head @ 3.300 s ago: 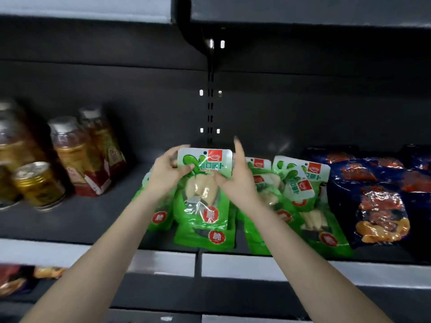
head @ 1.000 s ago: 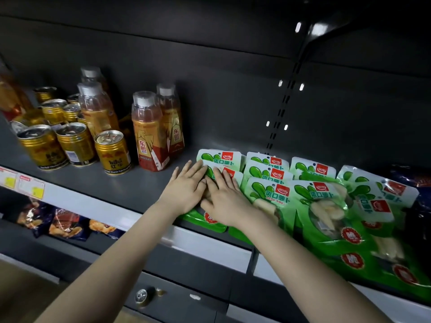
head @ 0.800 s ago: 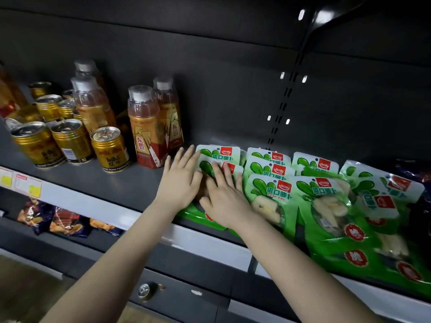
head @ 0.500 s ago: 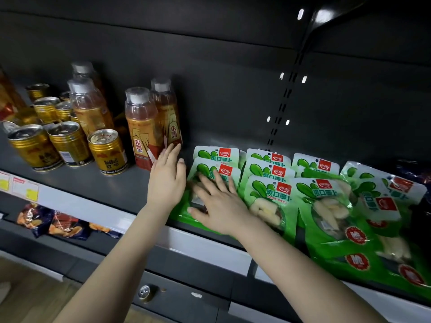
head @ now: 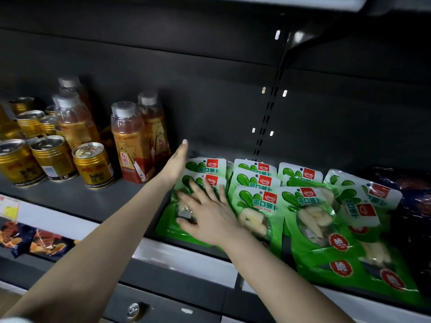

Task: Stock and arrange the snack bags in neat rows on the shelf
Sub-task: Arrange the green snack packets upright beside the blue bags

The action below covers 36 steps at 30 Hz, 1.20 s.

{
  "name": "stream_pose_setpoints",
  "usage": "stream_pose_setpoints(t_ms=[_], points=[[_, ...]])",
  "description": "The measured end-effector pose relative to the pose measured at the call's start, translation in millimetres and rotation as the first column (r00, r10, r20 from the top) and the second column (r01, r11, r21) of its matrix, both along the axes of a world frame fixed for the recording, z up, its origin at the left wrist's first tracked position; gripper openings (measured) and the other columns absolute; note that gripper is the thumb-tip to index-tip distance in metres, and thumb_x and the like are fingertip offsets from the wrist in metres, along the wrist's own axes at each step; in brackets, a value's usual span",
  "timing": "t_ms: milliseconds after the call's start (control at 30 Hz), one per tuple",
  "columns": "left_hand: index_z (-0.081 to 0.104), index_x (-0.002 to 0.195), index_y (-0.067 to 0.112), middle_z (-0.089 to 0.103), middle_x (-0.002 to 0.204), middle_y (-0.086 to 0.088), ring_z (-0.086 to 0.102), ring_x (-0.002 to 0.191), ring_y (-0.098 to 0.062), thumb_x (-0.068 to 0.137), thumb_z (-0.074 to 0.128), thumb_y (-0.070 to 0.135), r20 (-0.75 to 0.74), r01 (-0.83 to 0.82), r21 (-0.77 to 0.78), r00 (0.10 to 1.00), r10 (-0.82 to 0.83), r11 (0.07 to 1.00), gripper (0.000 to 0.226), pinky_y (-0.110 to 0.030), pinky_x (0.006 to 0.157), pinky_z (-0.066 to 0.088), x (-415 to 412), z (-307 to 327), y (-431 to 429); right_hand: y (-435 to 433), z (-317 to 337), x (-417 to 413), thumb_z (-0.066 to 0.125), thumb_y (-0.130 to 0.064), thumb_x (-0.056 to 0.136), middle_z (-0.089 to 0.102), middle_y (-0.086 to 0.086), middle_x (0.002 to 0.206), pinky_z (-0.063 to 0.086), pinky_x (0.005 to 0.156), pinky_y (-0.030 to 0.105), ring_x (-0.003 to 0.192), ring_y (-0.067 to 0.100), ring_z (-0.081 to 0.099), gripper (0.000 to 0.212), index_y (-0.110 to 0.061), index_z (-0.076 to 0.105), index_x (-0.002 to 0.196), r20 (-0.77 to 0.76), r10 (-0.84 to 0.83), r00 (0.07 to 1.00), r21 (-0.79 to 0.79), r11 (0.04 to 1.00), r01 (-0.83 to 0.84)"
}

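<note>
Stocking a store shelf: a person's right grip (head: pixel 210 214) lies flat with fingers spread on the front green snack bag (head: pixel 166 221) of the leftmost column, covering most of its clear window. The left grip (head: pixel 175 164) stands edge-on, fingers straight and held together. Its side is against the left edge of the same column, and its fingertips reach up past the rear bag (head: pixel 205 164). Neither grip pinches anything.

The column rests on the dark shelf (head: pixel 98 199), with the front bag's lower end at the shelf lip. Each bag overlaps the one behind, so the white headers with red logos show in steps. Just to the right run three more columns of the same green bags. The second column (head: pixel 255 199) is three deep and orderly. The third column (head: pixel 310 213) and the fourth column (head: pixel 363 201) are looser, their front bags tilted and reaching down over the white price strip (head: pixel 186 258). Dark blue bags (head: pixel 412 206) lie at the far right, against the green ones.

Amber drink bottles (head: pixel 130 141) with grey caps stand just beside the left grip, and gold cans (head: pixel 93 165) stand in rows farther left. A yellow price tag (head: pixel 10 209) sits on the strip at the far left. On the shelf below lie red-and-blue packets (head: pixel 35 238). A slotted upright (head: pixel 268 127) runs up the black back panel behind the bags.
</note>
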<state>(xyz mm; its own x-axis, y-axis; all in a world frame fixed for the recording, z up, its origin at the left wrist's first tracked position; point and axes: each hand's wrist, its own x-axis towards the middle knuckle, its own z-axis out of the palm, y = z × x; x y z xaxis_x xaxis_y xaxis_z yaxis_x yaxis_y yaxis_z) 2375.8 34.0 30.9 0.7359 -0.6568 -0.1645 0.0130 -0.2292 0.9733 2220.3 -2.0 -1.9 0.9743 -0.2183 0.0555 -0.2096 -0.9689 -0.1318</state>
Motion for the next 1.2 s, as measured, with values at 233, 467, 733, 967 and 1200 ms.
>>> stream_pose_setpoints(t_ms=[233,467,733,967,1200], points=[[0.018,0.150,0.018,0.025,0.155,-0.006,0.024,0.142,-0.021,0.097,0.010,0.056,-0.022,0.077,-0.171,0.996,-0.082,0.982,0.065,-0.028,0.108,0.019,-12.8,-2.8,-19.5,-3.8,-1.2,0.5,0.033,-0.060,0.093,0.001,0.000,0.161,-0.009,0.116,0.056,0.146,0.032,-0.011,0.066,-0.035,0.014,0.151,-0.022,-0.033,0.999,-0.009,0.999,0.033],[0.022,0.149,0.019,0.025,0.155,-0.005,0.022,0.143,-0.023,0.096,0.012,0.058,-0.019,0.103,-0.196,0.994,-0.109,0.975,0.066,-0.033,0.111,0.019,-3.0,-11.3,-22.4,-6.1,-2.0,0.5,0.036,-0.058,0.092,0.003,0.000,0.161,-0.007,0.116,0.056,0.146,0.031,-0.011,0.065,-0.036,0.016,0.150,-0.005,-0.035,0.999,0.005,0.999,0.035],[0.039,0.141,0.021,0.040,0.146,-0.001,0.032,0.138,-0.016,0.096,0.028,0.057,0.444,0.139,-0.018,0.888,-0.117,0.990,0.059,-0.031,0.115,0.018,-12.7,-2.9,-20.0,-9.5,6.9,-0.2,0.032,-0.058,0.094,0.011,0.003,0.160,-0.009,0.116,0.056,0.147,0.027,-0.004,0.059,-0.032,0.026,0.148,0.004,-0.053,0.999,-0.001,0.999,0.053],[0.055,0.129,0.017,0.053,0.136,-0.001,0.043,0.130,-0.014,0.093,0.026,0.048,0.765,0.252,-0.101,0.638,-0.087,0.963,0.056,-0.030,0.111,0.027,-35.1,35.9,-36.3,-51.5,40.8,-34.4,0.029,-0.057,0.096,0.001,0.000,0.161,-0.005,0.116,0.054,0.148,0.026,-0.002,0.058,-0.031,0.027,0.148,0.095,-0.286,0.954,-0.009,0.958,0.288],[0.051,0.133,0.025,0.043,0.146,-0.006,0.036,0.136,-0.022,0.076,0.025,0.064,0.815,0.440,0.208,0.416,-0.403,0.874,0.074,-0.045,0.115,0.021,-110.6,25.7,-85.2,-113.6,42.1,-139.6,0.030,-0.058,0.095,-0.006,-0.002,0.161,-0.001,0.116,0.057,0.147,0.026,-0.007,0.061,-0.035,0.018,0.150,0.046,-0.574,0.818,-0.005,0.818,0.575]])
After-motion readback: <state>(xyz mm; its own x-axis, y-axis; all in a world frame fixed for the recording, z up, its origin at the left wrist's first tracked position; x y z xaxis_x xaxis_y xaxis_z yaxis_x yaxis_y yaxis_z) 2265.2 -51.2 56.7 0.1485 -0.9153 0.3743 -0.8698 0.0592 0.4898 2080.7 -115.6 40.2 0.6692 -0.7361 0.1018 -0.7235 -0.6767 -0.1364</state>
